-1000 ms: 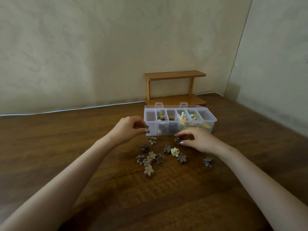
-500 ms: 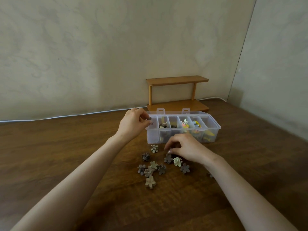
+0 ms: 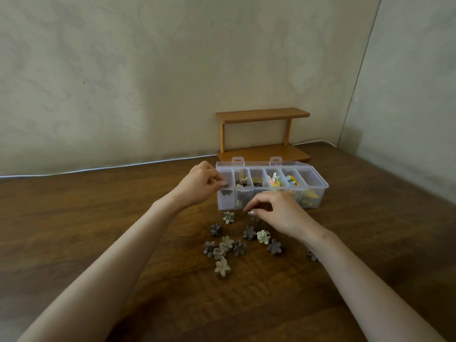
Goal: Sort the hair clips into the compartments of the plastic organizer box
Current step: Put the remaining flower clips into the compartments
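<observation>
The clear plastic organizer box (image 3: 321,193) stands open on the wooden table, with several compartments in a row. My left hand (image 3: 197,186) hovers with curled fingers over the leftmost compartment. A dark flower clip (image 3: 226,192) shows through that compartment's wall just below the fingertips, apart from them. In front of the box, my right hand (image 3: 278,214) is lifted off the table and pinches a dark clip that its fingers mostly hide. Several grey, brown and cream flower clips (image 3: 227,245) lie loose between my arms. Middle compartments hold brown and coloured clips.
A small two-tier wooden shelf (image 3: 262,116) stands behind the box against the wall. A white cable (image 3: 123,166) runs along the table's back edge. One clip (image 3: 313,255) lies partly hidden by my right forearm. A wall corner rises at the right.
My left hand carried its dark clip up over the leftmost compartment, where the clip now sits. My right hand moved left, took a dark clip from the table and lifted.
</observation>
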`<action>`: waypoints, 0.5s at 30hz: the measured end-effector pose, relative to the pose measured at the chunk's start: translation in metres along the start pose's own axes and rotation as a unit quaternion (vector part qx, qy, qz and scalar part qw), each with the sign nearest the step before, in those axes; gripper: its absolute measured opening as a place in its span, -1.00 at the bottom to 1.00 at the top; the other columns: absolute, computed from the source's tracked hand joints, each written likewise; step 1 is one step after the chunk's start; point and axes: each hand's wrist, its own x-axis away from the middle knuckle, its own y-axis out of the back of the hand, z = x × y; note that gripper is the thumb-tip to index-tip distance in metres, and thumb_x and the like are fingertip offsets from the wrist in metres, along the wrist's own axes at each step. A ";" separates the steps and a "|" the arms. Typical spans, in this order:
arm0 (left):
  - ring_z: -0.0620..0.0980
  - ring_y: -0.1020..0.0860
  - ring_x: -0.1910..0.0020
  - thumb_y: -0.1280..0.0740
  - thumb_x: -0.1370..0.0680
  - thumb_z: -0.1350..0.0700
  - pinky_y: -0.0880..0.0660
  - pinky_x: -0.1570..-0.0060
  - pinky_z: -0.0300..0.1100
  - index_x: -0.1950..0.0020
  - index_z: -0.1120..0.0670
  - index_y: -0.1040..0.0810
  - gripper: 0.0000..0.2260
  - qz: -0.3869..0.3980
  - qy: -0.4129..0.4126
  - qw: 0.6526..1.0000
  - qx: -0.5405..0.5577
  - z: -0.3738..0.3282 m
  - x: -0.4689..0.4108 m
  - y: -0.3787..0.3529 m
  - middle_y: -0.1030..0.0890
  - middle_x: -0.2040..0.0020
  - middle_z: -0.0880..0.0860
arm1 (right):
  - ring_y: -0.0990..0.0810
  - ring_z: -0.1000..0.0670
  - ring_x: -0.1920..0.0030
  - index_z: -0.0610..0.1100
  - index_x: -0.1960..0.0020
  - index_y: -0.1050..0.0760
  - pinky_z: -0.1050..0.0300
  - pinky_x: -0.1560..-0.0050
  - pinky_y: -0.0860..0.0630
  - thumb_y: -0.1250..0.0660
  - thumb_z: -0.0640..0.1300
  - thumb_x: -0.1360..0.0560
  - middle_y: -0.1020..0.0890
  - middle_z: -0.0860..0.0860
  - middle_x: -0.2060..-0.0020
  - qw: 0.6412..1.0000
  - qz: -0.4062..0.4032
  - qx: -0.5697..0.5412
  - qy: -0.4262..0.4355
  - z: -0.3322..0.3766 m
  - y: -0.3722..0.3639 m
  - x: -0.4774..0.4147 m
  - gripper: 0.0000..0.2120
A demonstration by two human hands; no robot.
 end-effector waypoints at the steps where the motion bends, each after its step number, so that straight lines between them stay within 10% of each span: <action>1: -0.06 -0.43 -0.04 -0.30 -0.53 0.05 -0.41 -0.01 -0.23 -0.03 0.12 -0.59 -0.82 0.005 -0.002 1.000 0.002 -0.002 0.002 0.001 -0.43 -0.06 0.02 | -0.58 0.24 0.14 -0.01 0.00 -0.61 0.45 0.14 -0.42 -0.35 -0.16 -0.51 -0.63 0.13 0.15 1.000 -0.012 -0.003 0.002 0.000 0.000 0.000 -0.88; 15: -0.04 -0.51 0.05 -0.30 -0.53 0.09 -0.48 0.05 -0.22 -0.03 0.14 -0.61 -0.82 0.018 -0.049 0.998 0.017 -0.007 0.011 0.005 -0.52 -0.01 0.04 | -0.68 0.04 0.23 -0.16 -0.03 -0.58 0.24 0.24 -0.60 -0.27 -0.35 -0.52 -0.63 -0.07 0.15 0.974 -0.102 -0.201 0.000 0.007 0.005 0.000 -0.81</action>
